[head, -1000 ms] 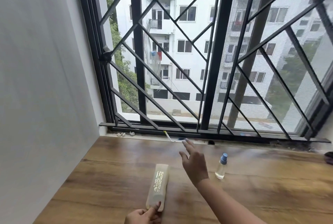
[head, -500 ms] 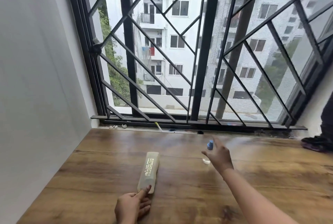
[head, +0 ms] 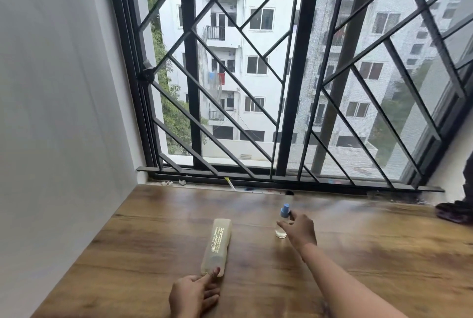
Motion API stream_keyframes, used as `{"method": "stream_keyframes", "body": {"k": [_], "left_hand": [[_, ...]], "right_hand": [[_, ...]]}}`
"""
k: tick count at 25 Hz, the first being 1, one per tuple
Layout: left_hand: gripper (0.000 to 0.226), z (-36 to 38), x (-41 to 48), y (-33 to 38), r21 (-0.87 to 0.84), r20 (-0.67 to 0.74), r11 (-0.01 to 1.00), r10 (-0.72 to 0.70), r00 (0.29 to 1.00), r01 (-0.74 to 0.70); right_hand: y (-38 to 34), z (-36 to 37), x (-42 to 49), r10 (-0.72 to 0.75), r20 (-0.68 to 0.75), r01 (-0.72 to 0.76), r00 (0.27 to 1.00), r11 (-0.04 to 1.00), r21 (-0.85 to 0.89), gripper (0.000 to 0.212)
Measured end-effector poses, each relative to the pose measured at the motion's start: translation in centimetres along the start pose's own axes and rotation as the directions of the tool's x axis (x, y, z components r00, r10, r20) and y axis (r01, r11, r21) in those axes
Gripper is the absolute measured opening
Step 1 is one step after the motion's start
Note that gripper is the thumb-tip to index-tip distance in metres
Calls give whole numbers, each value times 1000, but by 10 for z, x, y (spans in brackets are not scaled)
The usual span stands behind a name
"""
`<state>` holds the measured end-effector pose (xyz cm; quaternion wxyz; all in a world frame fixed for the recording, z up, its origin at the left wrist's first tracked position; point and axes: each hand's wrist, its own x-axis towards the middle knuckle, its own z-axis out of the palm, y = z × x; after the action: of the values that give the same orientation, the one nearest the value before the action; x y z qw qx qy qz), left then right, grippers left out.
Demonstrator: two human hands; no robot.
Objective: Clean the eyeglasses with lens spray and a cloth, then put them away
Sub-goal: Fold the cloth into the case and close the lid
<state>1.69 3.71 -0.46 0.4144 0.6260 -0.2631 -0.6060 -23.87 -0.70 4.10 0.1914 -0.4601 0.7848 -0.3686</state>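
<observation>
Wood-grain table (head: 358, 253), long translucent yellowish case (head: 217, 246) lying near centre, left hand (head: 192, 297) touching its near end with one straight finger, right hand (head: 300, 232) gripping the small clear blue-capped spray bottle (head: 284, 210) just right of it

1. We can't read the print on the case (head: 217, 246), it's too small and smeary.
2. The right hand (head: 300, 230) covers part of the spray bottle (head: 284, 211).
3. The left hand (head: 192, 297) is cropped at the bottom edge.
4. The dark thing (head: 455, 211) at the right edge is cropped too, we can't tell what it is.
</observation>
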Motion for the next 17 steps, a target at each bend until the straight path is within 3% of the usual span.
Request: {"method": "stream_keyframes", "body": {"k": [7, 17], "left_hand": [[36, 0, -1, 1, 3, -12, 1000, -6, 1000, 6], [36, 2, 1, 2, 9, 8, 1000, 1, 1000, -1]], "right_hand": [[-49, 62, -18, -139, 179, 137, 974, 990, 26, 29], [-54, 79, -19, -173, 202, 175, 964, 985, 9, 30]]}}
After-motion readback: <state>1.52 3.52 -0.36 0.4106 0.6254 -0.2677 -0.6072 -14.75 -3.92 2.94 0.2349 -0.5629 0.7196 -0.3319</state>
